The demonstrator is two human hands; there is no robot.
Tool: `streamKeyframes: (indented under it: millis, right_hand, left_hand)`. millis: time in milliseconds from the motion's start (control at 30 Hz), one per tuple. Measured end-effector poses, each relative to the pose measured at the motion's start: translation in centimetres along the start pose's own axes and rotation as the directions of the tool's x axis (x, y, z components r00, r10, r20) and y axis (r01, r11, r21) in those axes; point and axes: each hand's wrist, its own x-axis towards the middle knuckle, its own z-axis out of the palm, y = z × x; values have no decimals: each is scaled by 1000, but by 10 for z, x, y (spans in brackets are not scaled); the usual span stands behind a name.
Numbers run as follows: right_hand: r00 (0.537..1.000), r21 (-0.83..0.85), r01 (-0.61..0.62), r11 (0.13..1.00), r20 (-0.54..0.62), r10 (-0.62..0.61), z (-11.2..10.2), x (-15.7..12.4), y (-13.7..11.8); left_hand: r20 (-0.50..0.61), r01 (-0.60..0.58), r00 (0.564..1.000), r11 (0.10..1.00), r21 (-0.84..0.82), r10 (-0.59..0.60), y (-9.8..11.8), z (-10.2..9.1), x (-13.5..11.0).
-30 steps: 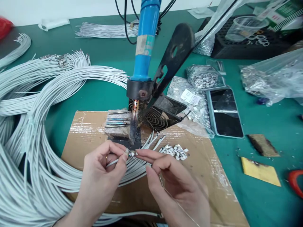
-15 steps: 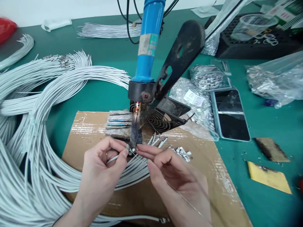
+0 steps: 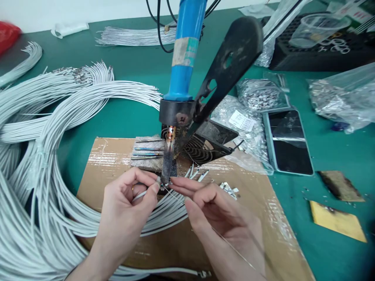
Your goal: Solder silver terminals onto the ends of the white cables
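Note:
My left hand [image 3: 129, 207] pinches a white cable [image 3: 140, 196], holding its end under the tip of a blue-handled soldering iron [image 3: 182, 66]. The iron hangs tip-down in a black stand arm [image 3: 231, 58]. Between the thumb and fingers of my right hand [image 3: 219, 218] runs a thin solder wire [image 3: 231, 246], and its end meets the cable end at the iron's tip. A small metal piece seems to sit at that joint, partly hidden by my fingertips. More white cables [image 3: 166, 218] pass beneath both hands.
Large coils of white cable [image 3: 58, 187] fill the left side. Small metal pieces [image 3: 229, 190] lie on the cardboard sheet [image 3: 258, 218]. Behind are a small black fan [image 3: 202, 148], bagged parts [image 3: 260, 95] and a phone [image 3: 290, 140]. A yellow sponge [image 3: 336, 220] lies at right.
Both hands stay almost in place at the iron's tip. My right hand has shifted very slightly right, and the view has moved a little.

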Motion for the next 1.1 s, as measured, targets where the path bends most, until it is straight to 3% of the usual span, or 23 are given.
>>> streamKeyframes:
  millis: [133,300,467,800,1100]
  right_hand:
    - [1000,4,-1,1000,3,1,-1,0,0]
    - [1000,9,1,1000,19,-1,-2,0,0]
    - [1000,8,2,1000,24,-2,-3,1,1]
    - [1000,23,6,1000,19,-6,-3,1,2]
    - [1000,15,4,1000,29,-4,-3,1,3]
  left_hand:
    - [66,-10,998,1000,23,8,-2,-4,2]
    - [4,-14,1000,1000,-17,14,-3,-3,1]
    - [66,-19,998,1000,20,18,-3,-5,1]
    - [11,-46,999,998,32,46,2,0,2]
    - [60,-57,997,997,44,55,-5,-9,2]
